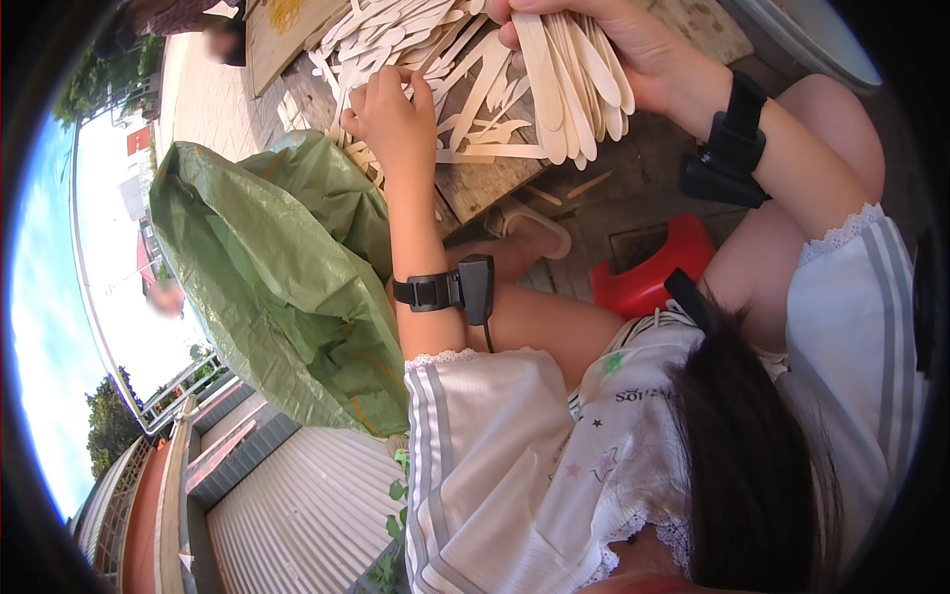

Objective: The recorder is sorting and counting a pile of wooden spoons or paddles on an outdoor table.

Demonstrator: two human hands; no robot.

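Note:
My right hand (633, 49) grips a thick fanned bundle of flat pale wooden knives (569, 89), their rounded ends pointing down toward me past the table's edge. At the near side of a big loose pile of wooden knives (416, 40), my left hand (388, 111) has its fingers curled in. Whatever may be between those fingertips is hidden from view. Between the two hands, more loose knives (485, 129) lie crosswise on the worn wooden table (475, 188).
A large green woven plastic sack (287, 267) stands beside my left forearm. Below the table are a red plastic stool (658, 267) and stray wooden pieces (589, 185) on the ground. A board (287, 40) lies at the far left, and a pale basin rim (826, 40) shows at upper right.

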